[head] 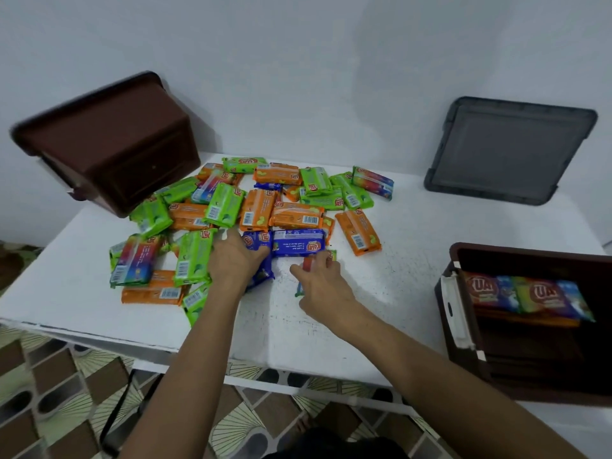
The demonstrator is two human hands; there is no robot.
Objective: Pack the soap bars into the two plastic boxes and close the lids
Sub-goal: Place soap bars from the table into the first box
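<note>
**Blue wrapper in the left hand, rainbow wrapper in the right: gathering bars to pack**

Blue, green, orange and rainbow foil make up the heap of soap bars (pixel 251 210) spread loosely over the middle of the white worktop (pixel 381 293), many overlapping or lying askew. At the near edge of the heap the left hand (pixel 236 258) curls its fingers over a blue bar (pixel 263 275), which pokes out above and below the palm. A second blue bar (pixel 298 243) lies just beside it. The right hand (pixel 319 281) is clamped on a rainbow-wrapped bar (pixel 308 263), mostly hidden under the fingers.

The step in hand looks like picking up bars, one per hand. Packing is at an early stage: the brown box (pixel 530 252) at the right edge holds only a row of rainbow bars (pixel 526 291) on some orange ones, while most of the stock sits on the worktop.

The next move calls for lifting both bars free of their neighbours, carrying them right and laying them flat and aligned with that row so the layers stay even.

A second brown box (pixel 109 140) sits tilted at the far left corner, blurred, showing its base. A grey lid (pixel 510 150) leans against the wall (pixel 298 61) at the far right. A patterned floor (pixel 66 392) shows below.
</note>
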